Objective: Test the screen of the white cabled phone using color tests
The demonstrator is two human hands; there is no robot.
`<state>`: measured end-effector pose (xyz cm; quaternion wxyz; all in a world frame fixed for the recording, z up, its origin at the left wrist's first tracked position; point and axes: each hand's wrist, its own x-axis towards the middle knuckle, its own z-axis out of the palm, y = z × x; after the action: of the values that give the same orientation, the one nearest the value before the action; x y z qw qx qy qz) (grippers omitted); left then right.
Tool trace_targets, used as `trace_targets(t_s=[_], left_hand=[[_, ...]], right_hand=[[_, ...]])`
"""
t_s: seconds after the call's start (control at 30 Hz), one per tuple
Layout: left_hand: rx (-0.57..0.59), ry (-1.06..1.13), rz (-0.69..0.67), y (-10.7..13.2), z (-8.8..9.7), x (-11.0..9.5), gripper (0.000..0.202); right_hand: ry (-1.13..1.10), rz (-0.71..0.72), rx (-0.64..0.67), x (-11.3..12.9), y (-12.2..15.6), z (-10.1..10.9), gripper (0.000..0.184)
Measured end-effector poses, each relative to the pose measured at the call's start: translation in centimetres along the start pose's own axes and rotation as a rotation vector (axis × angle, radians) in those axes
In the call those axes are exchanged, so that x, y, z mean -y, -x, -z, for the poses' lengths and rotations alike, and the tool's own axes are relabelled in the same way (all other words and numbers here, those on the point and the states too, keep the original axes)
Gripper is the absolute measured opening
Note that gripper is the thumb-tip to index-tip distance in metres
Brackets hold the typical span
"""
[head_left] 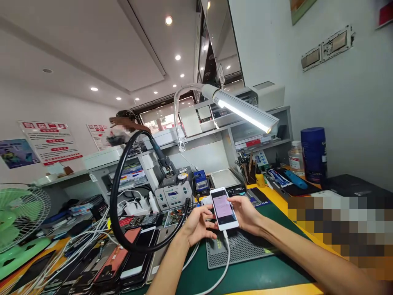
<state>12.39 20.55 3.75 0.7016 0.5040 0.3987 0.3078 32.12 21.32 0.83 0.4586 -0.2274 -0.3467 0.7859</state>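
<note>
A white smartphone [224, 208] with a lit pinkish screen is held upright and slightly tilted above the bench. My right hand [245, 214] wraps its right side, with the thumb at the screen's edge. On the other side, my left hand [201, 224] is at the phone's left edge with its fingers bent and spaced. Whether those fingers press on the phone is hard to see. A white charging cable [227, 254] runs from the phone's bottom end down over a grey perforated pad [245, 246] on the green mat [260, 272].
Left of my arm lie several phones [138, 258] and loose cables. A black hose [115, 205] loops from the soldering station [174, 194]. A lit lamp [245, 110] hangs overhead. A green fan [18, 217] stands far left, a blue canister [313, 153] right. Another person [125, 123] is behind the shelf.
</note>
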Motion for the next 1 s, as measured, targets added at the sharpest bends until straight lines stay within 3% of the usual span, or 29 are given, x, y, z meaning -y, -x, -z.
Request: trace_targets(t_s=[0.13,0.3,0.4,0.57,0.67,0.83,1.0], left_hand=[[0.156,0.208,0.029,-0.4,0.1,0.6,0.054],[0.231,0.39,0.056,-0.8,0.6,1.2,0.041],[0.242,0.429,0.09,-1.0,0.5,1.5,0.034],[0.224,0.429,0.142,-1.8,0.6,1.8,0.049],[0.218,0.453,0.177,-2.5,1.1,1.8,0.057],[0.207,0.468,0.204,-2.9,1.2,1.5,0.064],[0.197,0.486,0.225,-2.7,0.9,1.3,0.064]], right_hand=[[0.015,0.01,0.001,-0.2,-0.1,0.1,0.035],[0.021,-0.013,0.015,-0.3,0.2,-0.4,0.041],[0.041,-0.046,0.023,-0.4,0.4,-0.8,0.045],[0.118,-0.079,-0.077,-0.5,0.8,-0.9,0.045],[0.134,-0.098,-0.065,-0.6,0.5,0.1,0.045],[0.107,-0.136,-0.134,-1.1,-0.5,2.0,0.064],[0.138,-0.12,-0.2,-1.5,-0.9,2.4,0.068]])
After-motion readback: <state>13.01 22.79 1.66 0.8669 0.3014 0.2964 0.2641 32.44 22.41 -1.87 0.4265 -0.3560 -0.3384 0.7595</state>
